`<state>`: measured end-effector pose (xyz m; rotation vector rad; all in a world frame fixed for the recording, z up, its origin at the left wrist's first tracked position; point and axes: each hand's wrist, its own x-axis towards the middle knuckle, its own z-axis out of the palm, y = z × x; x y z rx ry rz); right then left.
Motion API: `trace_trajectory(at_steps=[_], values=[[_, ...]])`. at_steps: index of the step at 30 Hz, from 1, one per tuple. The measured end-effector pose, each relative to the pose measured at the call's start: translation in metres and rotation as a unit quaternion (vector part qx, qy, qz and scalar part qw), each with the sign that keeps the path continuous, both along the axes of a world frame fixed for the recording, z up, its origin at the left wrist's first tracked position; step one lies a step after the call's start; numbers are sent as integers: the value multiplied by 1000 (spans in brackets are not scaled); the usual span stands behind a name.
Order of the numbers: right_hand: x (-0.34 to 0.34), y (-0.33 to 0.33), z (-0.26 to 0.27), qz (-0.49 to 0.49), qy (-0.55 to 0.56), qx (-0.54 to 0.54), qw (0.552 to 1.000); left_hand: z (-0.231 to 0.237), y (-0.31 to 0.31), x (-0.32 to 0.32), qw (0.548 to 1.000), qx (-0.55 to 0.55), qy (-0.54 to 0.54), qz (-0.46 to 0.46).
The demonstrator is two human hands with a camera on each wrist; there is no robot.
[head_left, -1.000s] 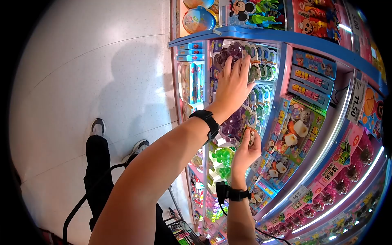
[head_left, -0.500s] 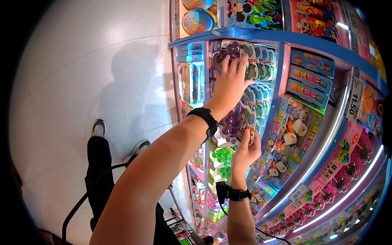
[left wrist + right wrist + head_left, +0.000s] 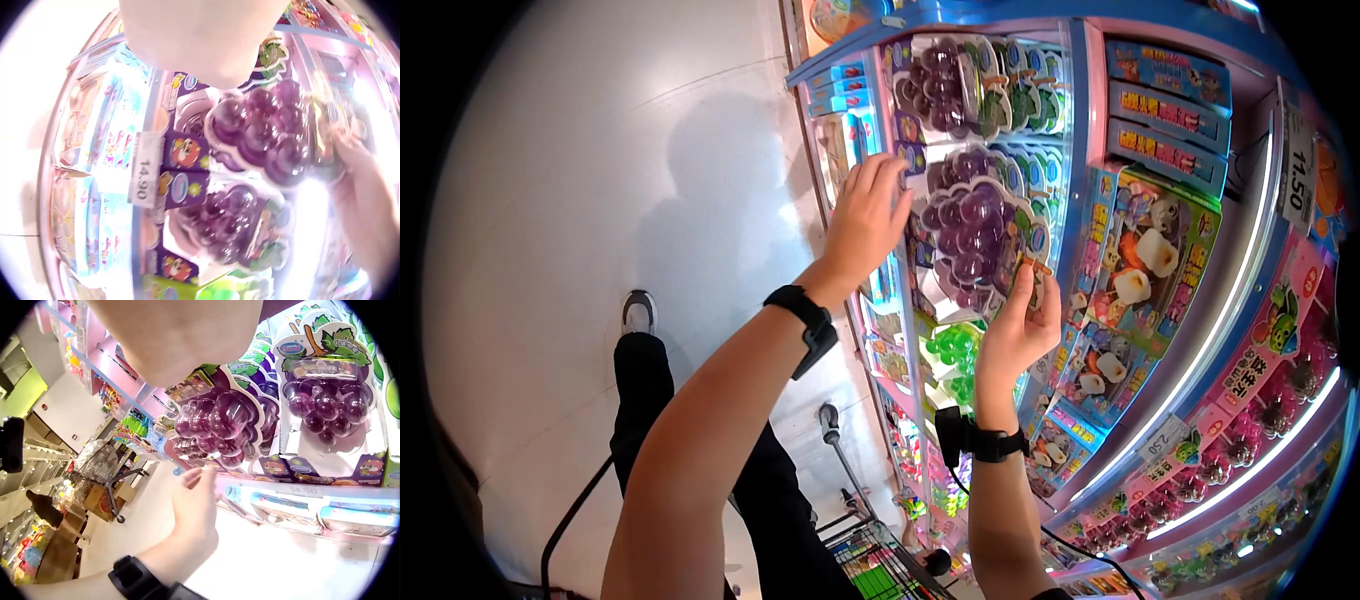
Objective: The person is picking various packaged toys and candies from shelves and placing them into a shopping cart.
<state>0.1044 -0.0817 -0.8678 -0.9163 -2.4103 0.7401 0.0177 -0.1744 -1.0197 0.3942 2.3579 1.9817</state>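
Note:
My right hand (image 3: 1020, 335) pinches the leafy card end of a grape-shaped blister pack (image 3: 975, 232) with clear purple domes. In the left wrist view this pack (image 3: 259, 128) overlaps more purple packs in the display, the right hand (image 3: 359, 178) at its card end. My left hand (image 3: 865, 225) is at the shelf's front edge, holding nothing, its fingers loosely bent. The right wrist view shows the left hand (image 3: 197, 503) just below the lower end of the pack (image 3: 219, 419). Another purple grape pack (image 3: 940, 85) stands in the upper section.
A price tag (image 3: 145, 169) reading 14.90 hangs on the shelf front. Green grape packs (image 3: 955, 350) sit beside the purple ones. Flat boxes (image 3: 1170, 130) and larger picture boxes (image 3: 1145, 255) fill the neighbouring shelf. A wire cart (image 3: 880, 560) stands by my legs on the pale floor (image 3: 570, 240).
My left hand has left the upper purple grape pack and moved back to the shelf's front edge. The right hand keeps its grip; its pack now shows in full. The head view has shifted.

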Motion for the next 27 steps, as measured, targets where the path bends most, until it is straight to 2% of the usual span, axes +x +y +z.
trace_trajectory(at_steps=[2,4,5,8,9,12,16,18,19,22,27], values=[[1,3,-1,-2,15,20,1000,-13,-4,14,996,-16,23,-86],[2,5,-1,2,32,42,999,-17,-2,19,989,-25,84,-121],[6,7,-1,-4,51,19,999,-19,-1,20,983,-29,116,-137],[14,11,-6,20,38,62,997,-24,12,24,980,-57,118,-153],[15,13,-8,11,37,46,998,-23,14,26,983,-38,69,-167],[5,16,-20,9,36,8,999,-17,12,40,994,21,-27,-105],[-8,20,-43,47,40,18,998,-5,13,48,993,73,-13,-93],[-9,25,-48,46,29,26,998,5,20,54,988,79,-38,-130],[-9,28,-48,52,1,67,996,9,24,59,988,80,-49,-124],[-11,23,-43,56,-24,85,994,15,32,67,989,72,-59,-112],[-15,30,-41,43,4,15,999,17,30,68,987,80,-67,-121]])
